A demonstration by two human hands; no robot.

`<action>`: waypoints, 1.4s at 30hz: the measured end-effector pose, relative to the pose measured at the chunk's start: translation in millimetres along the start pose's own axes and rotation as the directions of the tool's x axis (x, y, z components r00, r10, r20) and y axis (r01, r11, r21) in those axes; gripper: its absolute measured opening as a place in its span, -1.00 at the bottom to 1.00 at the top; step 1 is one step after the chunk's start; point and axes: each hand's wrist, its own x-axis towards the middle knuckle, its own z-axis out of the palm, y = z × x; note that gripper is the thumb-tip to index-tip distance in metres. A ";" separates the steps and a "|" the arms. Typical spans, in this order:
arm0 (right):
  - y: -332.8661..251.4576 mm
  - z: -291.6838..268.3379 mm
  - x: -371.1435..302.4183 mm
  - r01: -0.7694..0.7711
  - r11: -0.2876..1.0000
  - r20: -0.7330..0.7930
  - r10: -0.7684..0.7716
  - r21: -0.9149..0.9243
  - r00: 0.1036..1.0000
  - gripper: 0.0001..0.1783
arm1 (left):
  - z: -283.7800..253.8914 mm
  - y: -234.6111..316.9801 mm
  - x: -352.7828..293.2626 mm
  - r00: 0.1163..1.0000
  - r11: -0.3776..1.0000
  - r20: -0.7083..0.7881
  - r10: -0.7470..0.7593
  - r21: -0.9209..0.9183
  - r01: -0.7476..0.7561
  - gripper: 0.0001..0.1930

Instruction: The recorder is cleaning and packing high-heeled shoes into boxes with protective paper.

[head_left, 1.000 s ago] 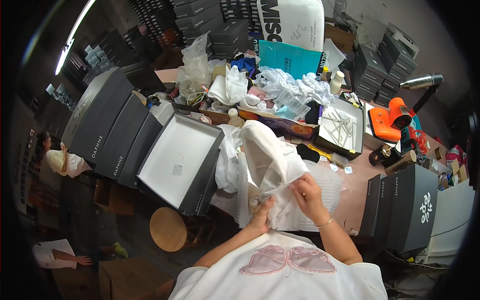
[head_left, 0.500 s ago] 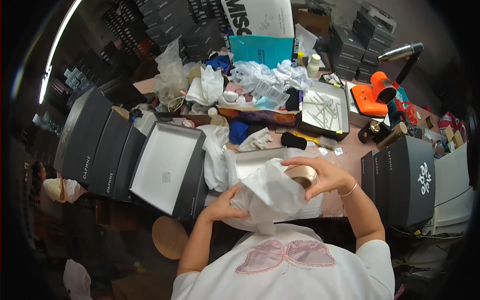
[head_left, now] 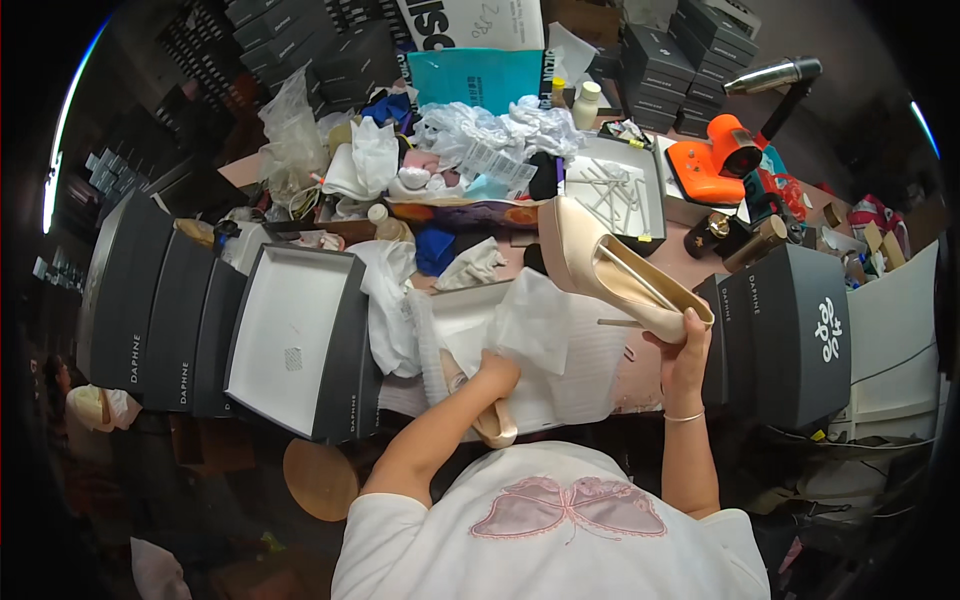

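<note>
Raised in my right hand [head_left: 685,355] is a champagne-coloured high-heeled shoe [head_left: 590,260], gripped at its heel end. Its toe points to the upper left, and a pale stick lies inside it. My left hand [head_left: 498,378] is closed at the lower edge of crumpled white tissue paper [head_left: 535,320]; its fingertips are partly hidden. Under my left wrist lies a second champagne shoe [head_left: 497,425], mostly covered by the hand and forearm. It rests in an open white-lined shoe box [head_left: 470,300], with translucent wrapping [head_left: 585,375] spread over the right side.
An open dark box [head_left: 300,340] with a white inside stands left, beside upright dark boxes [head_left: 165,300]. More dark boxes [head_left: 800,340] stand right. Behind are a tray of sticks [head_left: 620,190], an orange device [head_left: 715,165], bottles [head_left: 587,105] and heaped wrapping [head_left: 470,130].
The shoe in my right hand has come out of the tissue paper and moved up and right. My left hand has lowered over the box, where the second shoe now shows.
</note>
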 end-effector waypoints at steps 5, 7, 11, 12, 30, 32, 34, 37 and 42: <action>-7.1 -11.6 -28.1 0.032 0.993 0.096 -0.043 0.115 0.994 -0.40 | -56.2 20.5 -22.9 0.933 0.756 -0.354 -0.064 -0.627 -0.187 -0.29; 9.0 12.5 -55.6 -0.083 0.982 0.158 0.057 0.169 0.986 -0.32 | -47.0 49.1 -27.7 0.900 -0.506 -0.383 -0.209 -0.745 -0.435 -0.17; 46.3 -2.3 -58.6 0.160 0.920 0.623 0.108 -0.357 0.775 -0.39 | -57.0 69.0 -45.0 0.867 -0.769 -0.213 -0.451 -0.400 -0.499 -0.17; 36.9 4.3 -53.1 0.242 0.885 0.701 0.123 -0.398 0.702 -0.43 | -54.3 68.4 -50.7 0.856 -0.777 -0.167 -0.489 -0.364 -0.514 -0.21; 15.7 112.0 106.6 0.910 0.297 0.940 -0.088 -0.291 0.330 -0.58 | -60.3 37.2 -75.0 0.834 -0.798 -0.078 -0.547 -0.254 -0.547 -0.14; 38.4 134.5 69.6 0.950 0.310 0.997 -0.060 -0.036 0.057 -0.68 | -60.6 51.0 -72.7 0.825 -0.771 -0.082 -0.560 -0.313 -0.554 -0.16; 60.9 146.7 55.9 0.962 0.234 0.989 -0.048 0.144 -0.137 -0.74 | -73.5 68.7 -72.7 0.808 -0.762 -0.027 -0.589 -0.313 -0.566 -0.24; 75.4 144.5 49.4 0.951 0.134 0.960 -0.010 0.278 -0.280 -0.74 | -58.1 74.4 -75.0 0.815 -0.777 -0.009 -0.580 -0.296 -0.556 -0.26; 72.8 127.1 35.2 0.939 0.093 0.939 0.066 0.332 -0.338 -0.75 | -51.4 86.0 -81.4 0.841 -0.797 0.009 -0.541 -0.323 -0.510 -0.26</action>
